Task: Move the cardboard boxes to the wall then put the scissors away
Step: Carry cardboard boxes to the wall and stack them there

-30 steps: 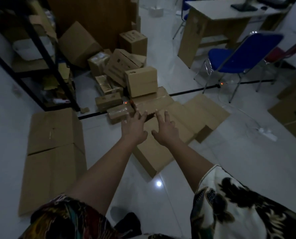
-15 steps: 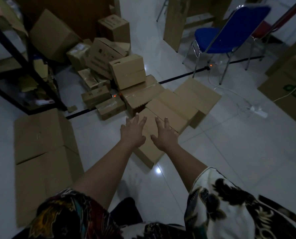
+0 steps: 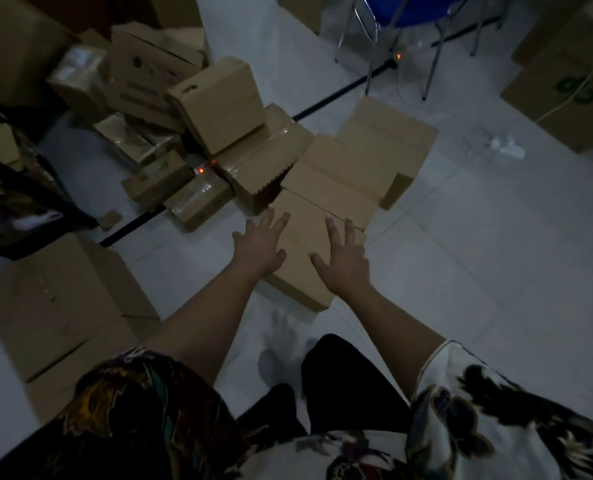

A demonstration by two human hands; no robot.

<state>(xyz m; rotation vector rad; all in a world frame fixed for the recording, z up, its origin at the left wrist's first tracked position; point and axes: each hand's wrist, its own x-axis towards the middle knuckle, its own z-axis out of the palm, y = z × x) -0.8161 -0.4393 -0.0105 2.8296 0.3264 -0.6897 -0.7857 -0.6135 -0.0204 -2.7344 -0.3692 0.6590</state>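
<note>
Both arms extend forward and down over a long flat cardboard box [image 3: 336,174] lying on the white tiled floor [image 3: 496,271]. The left hand [image 3: 258,244] is positioned at the near left edge of this box; its fingers [image 3: 266,218] are straight, spread apart, and hold nothing. The right hand [image 3: 345,259] is positioned over the near right part of the same box, its fingers likewise straight, spread, and holding nothing. Contact between palms and cardboard cannot be confirmed in the dim light. The far end of the flat box lies beside a taped box [image 3: 260,161], which carries an upright box [image 3: 219,102]. Further boxes are piled behind these, near a black shelf frame [image 3: 28,188]. A flattened carton [image 3: 53,299] lies on the floor to the left. A blue chair [image 3: 409,8], a white power strip [image 3: 506,148] and a box with a green mark [image 3: 572,88] stand on the right.
</note>
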